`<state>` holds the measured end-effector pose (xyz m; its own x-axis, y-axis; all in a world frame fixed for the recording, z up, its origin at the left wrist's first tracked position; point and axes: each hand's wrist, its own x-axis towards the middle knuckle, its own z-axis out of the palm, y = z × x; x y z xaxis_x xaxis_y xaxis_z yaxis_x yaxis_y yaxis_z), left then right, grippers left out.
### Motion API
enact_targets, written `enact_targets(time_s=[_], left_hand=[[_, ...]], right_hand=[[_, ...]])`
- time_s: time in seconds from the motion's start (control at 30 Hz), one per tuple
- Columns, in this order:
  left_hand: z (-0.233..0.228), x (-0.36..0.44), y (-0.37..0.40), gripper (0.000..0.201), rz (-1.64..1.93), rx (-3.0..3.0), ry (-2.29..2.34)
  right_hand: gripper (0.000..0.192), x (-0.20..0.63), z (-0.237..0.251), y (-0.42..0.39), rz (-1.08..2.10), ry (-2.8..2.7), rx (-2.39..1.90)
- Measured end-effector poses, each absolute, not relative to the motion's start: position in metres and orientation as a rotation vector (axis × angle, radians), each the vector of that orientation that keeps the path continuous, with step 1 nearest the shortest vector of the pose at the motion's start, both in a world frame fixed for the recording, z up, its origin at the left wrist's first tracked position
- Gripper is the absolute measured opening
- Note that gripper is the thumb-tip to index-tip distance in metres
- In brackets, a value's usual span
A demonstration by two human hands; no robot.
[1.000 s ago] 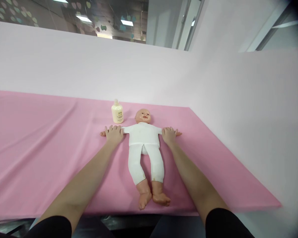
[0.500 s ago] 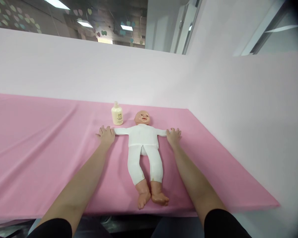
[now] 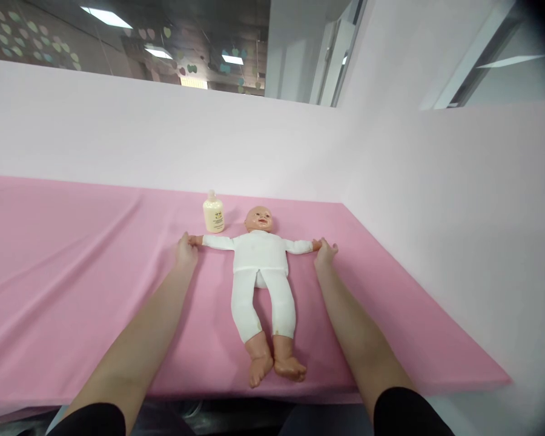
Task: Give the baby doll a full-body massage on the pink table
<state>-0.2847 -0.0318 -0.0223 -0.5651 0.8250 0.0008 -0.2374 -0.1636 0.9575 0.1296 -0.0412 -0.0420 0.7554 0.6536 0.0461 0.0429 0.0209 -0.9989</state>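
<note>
From the head camera, a doll [image 3: 260,266] in white lies face up on the pink cloth [image 3: 72,284], its long axis running away from the person, feet nearest, arms spread sideways. The left hand [image 3: 186,250] pinches the doll's one wrist, the right hand [image 3: 325,252] the other, equally near. A cream bottle [image 3: 213,213] stands beside the doll's head.

Bottle [image 3: 213,213] behind doll [image 3: 261,272], on cloth [image 3: 72,272]
</note>
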Motion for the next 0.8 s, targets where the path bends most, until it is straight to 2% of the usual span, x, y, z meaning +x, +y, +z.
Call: enact_targets(time_s=[0.07,0.17,0.33,0.6,0.7,0.8], left_hand=[[-0.02,-0.28,-0.03,0.02,1.803,0.613,1.3],[-0.017,-0.271,-0.032,0.014,1.809,0.432,1.15],[-0.019,-0.266,-0.035,0.011,1.83,0.373,1.064],[-0.026,-0.262,-0.027,0.015,1.903,0.412,1.14],[-0.026,-0.252,-0.023,0.012,1.964,0.487,1.194],[-0.023,-0.236,-0.022,0.024,2.013,0.602,1.232]], right_hand=[[0.036,0.128,-0.044,-0.037,0.597,-0.593,-1.408],[0.016,0.125,-0.045,-0.033,0.689,-0.586,-1.291],[0.008,0.127,-0.044,-0.032,0.712,-0.522,-1.185],[0.018,0.132,-0.041,-0.031,0.6,-0.447,-1.153],[0.033,0.125,-0.036,-0.036,0.575,-0.503,-1.119],[0.052,0.111,-0.027,-0.043,0.531,-0.619,-1.027]])
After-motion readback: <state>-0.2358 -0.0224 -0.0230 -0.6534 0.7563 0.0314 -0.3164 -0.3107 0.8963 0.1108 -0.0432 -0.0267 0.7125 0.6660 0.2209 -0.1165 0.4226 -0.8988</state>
